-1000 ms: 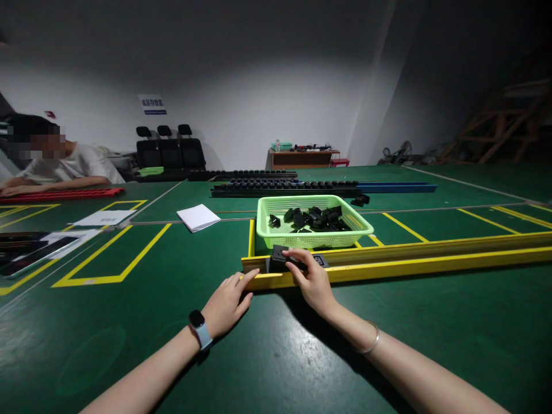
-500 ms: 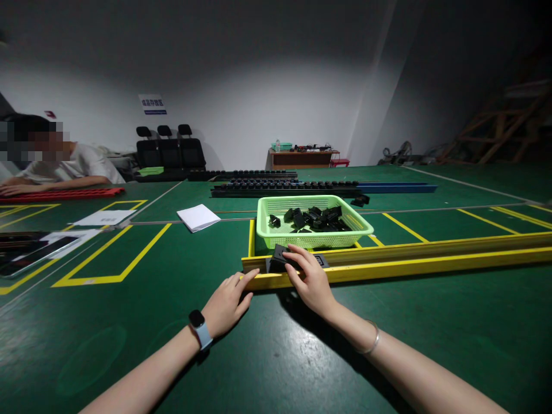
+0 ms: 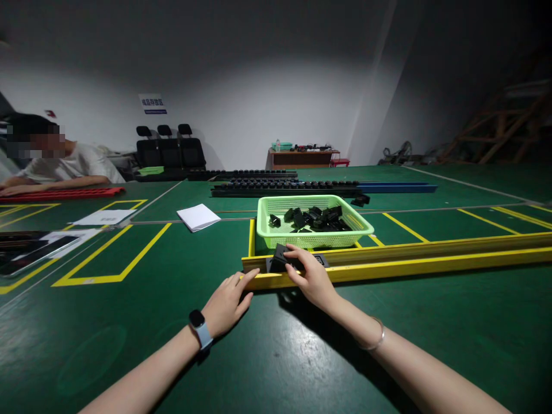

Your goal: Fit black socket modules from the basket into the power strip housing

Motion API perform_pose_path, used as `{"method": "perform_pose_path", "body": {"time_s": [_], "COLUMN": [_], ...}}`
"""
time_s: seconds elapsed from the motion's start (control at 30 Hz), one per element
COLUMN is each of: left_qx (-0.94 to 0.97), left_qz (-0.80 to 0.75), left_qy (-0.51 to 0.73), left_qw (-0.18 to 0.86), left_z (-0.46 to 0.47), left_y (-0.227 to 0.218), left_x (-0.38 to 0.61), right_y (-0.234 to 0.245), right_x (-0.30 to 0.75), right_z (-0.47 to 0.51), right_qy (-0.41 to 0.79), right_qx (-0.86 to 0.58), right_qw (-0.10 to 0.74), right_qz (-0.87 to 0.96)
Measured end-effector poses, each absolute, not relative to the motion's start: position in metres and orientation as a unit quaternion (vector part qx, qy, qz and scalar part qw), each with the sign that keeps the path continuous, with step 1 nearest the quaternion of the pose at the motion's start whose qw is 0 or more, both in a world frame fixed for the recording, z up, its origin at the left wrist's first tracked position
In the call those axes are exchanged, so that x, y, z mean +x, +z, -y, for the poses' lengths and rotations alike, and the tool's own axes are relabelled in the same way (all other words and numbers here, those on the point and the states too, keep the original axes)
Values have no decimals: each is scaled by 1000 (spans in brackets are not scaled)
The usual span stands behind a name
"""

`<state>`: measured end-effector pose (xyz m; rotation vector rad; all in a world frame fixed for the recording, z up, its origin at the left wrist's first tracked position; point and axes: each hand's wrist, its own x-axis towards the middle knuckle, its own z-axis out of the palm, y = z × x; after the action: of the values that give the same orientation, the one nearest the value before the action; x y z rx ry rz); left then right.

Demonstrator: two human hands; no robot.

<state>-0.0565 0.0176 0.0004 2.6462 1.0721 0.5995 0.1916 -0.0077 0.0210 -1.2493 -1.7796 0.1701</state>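
Observation:
A long yellow rail (image 3: 388, 268), shaped like an open channel, lies across the green table. At its left end, my left hand (image 3: 224, 302) has its index finger over the near wall and its thumb just below, closed lightly on the rail. My right hand (image 3: 313, 282) grips a black block-like part (image 3: 279, 259) between thumb and fingers. That part stands tilted inside the channel near the left end; its underside is hidden. Beside it in the channel, partly behind my right hand, a flat black piece (image 3: 321, 260) shows.
Right behind the rail stands a light green basket (image 3: 314, 240) with several black parts. A folded white paper (image 3: 198, 218) lies to the left. Farther back are rails with black parts (image 3: 284, 188) and a blue rail (image 3: 397, 188). Another person (image 3: 81, 164) sits at far left by a red rail (image 3: 64, 195).
My right hand has shifted very slightly, and its wrist has moved a little to the right. The black part has tipped a touch. My left hand and the rail stay put.

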Motion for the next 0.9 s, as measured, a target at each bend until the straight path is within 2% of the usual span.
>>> {"method": "perform_pose_path", "body": {"time_s": [0.53,0.9], "left_qx": [901,901], "left_qz": [-362,-362], "left_qy": [212,215], "left_qw": [108,106], "left_z": [-17,-17], "left_y": [2,1], "left_x": [-57,-57], "right_y": [32,36], "right_x": [203,205], "right_z": [3,4], "right_qy": [172,194], "right_qx": [-492,-487], "right_qw": [444,432], "right_qz": [729,734]}}
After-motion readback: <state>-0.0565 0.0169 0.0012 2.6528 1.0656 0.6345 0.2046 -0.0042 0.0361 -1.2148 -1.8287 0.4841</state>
